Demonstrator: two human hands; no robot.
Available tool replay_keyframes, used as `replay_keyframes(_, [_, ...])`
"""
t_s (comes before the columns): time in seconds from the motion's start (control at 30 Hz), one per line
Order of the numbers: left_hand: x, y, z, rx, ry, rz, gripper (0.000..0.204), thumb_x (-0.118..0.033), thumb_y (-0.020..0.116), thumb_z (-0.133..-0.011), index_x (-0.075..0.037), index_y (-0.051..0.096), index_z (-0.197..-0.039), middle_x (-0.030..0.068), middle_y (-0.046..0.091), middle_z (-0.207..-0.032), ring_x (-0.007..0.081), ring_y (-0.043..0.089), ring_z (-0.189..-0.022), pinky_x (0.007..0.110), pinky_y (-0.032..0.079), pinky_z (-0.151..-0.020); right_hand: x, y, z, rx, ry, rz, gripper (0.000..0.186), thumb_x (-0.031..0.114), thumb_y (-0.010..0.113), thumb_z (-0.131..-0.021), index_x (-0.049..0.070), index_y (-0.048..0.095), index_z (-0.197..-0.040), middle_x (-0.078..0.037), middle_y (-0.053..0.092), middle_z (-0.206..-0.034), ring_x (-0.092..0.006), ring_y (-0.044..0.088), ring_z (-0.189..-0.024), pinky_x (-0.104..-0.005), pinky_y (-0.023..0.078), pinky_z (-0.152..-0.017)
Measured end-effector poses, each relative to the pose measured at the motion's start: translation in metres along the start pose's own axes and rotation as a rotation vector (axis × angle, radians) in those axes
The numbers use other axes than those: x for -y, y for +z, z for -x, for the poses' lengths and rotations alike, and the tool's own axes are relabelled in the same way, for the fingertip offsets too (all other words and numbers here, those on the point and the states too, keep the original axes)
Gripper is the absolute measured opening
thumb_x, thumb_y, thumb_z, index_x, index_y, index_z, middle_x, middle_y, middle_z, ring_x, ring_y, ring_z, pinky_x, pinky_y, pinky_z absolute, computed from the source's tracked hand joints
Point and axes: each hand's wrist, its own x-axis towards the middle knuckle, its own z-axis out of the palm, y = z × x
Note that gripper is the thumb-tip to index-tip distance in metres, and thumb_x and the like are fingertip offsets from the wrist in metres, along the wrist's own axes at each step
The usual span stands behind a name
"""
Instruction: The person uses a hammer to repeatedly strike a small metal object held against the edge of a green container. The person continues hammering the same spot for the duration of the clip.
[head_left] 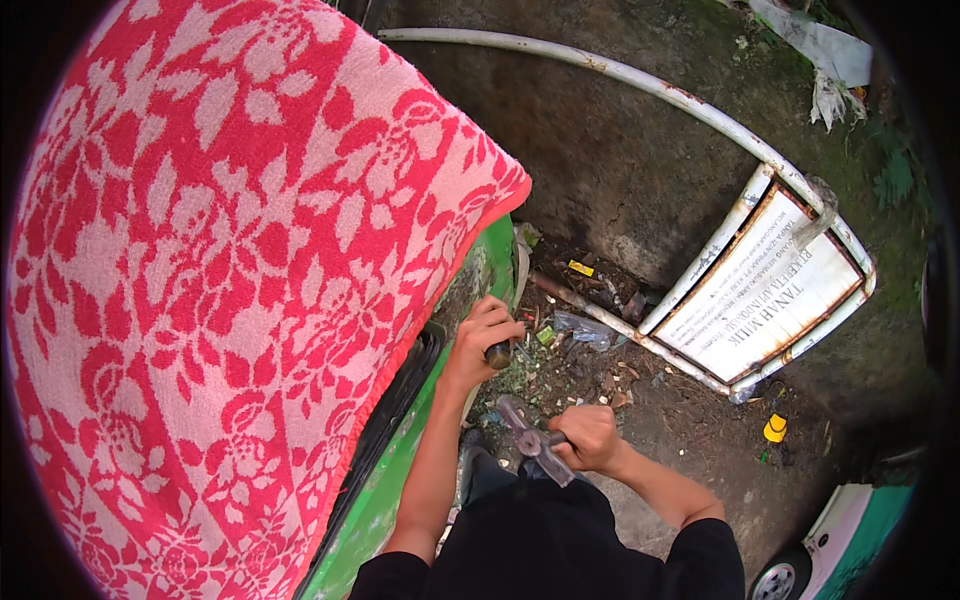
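Note:
My left hand (478,335) is closed around a short dark cylindrical tool (498,354) beside a green vehicle body (375,485) with scuffed, patchy paint. My right hand (588,436) grips a hammer-like metal tool (530,440) by its dark handle, its head lying crosswise below and right of the left hand. A red and pink floral blanket (200,280) is draped over the top of the green body, whose lower edge shows a black strip (420,355) under the cloth.
A rusty white tube frame with a sign (775,290) leans by a dirty concrete wall (640,150) at right. Litter and clear plastic (585,328) lie on the dirt ground. A pale and teal vehicle with a wheel (780,578) stands at lower right.

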Motion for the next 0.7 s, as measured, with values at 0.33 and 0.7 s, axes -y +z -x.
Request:
replay_keyframes(0.33, [-0.013,0.004,0.000,0.029,-0.016,-0.062,0.030,0.003,0.075,-0.060,-0.004,0.067,-0.088,0.0065,0.056,-0.077,0.0287,0.058,-0.087,0.042,0.045,-0.084,0.001,-0.003,0.008,-0.095,0.119,-0.042,0.040,0.037,0.059,-0.102,0.003,0.065,-0.082,-0.009,0.058,-0.065,-0.0281,0.063,-0.055,-0.0384,0.050,-0.051])
replay_keyframes(0.7, [-0.009,0.006,-0.011,0.119,-0.012,-0.077,0.033,0.001,0.077,-0.056,-0.005,0.066,-0.086,0.0067,0.058,-0.080,0.0293,0.058,-0.089,0.043,0.044,-0.089,0.003,-0.009,0.013,-0.136,0.087,-0.075,0.042,0.037,0.057,-0.103,0.002,0.063,-0.080,-0.009,0.055,-0.062,-0.0281,0.058,-0.050,-0.0393,0.044,-0.047])
